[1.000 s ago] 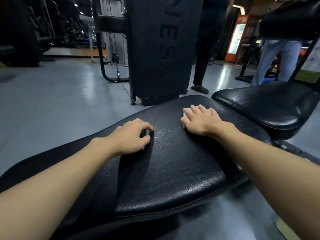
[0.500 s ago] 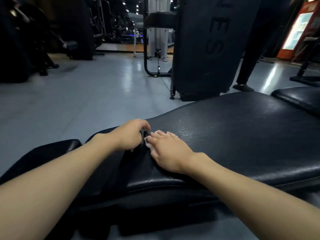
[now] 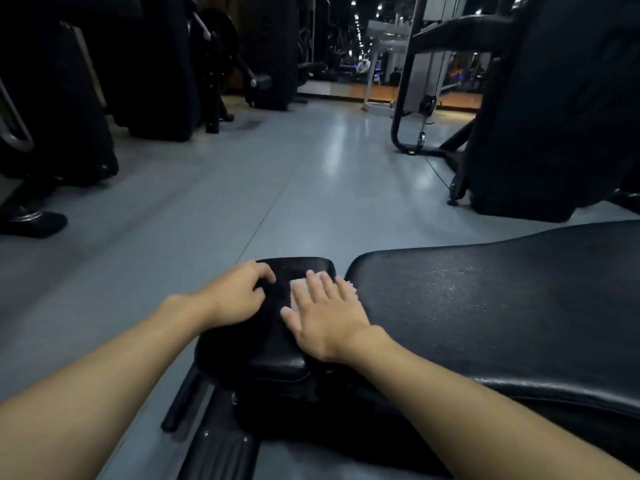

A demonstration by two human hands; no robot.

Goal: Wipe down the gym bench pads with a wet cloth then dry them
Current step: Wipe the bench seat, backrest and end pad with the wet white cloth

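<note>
Black grained vinyl covers the small pad [image 3: 277,344] nearest the camera, where the right hand [image 3: 325,317] lies flat, fingers straight and slightly spread, pressing the white cloth [image 3: 297,291] onto its top. The left hand [image 3: 235,299] rests beside it, fingers curled, and I cannot tell whether it holds anything. The cloth looks soft, light and limp, probably best driven under a flat palm over firm, fixed, wet-slick padding; just right lies the long pad [image 3: 485,306], with grey floor [image 3: 311,185] and machines [image 3: 554,116] beyond.

Dim interior. Small ceiling lights [image 3: 356,19] recede far back; pale glare streaks the floor [image 3: 341,157]. Left-side machines [image 3: 52,98] nearly black. Edges bend; slight overall softness.
</note>
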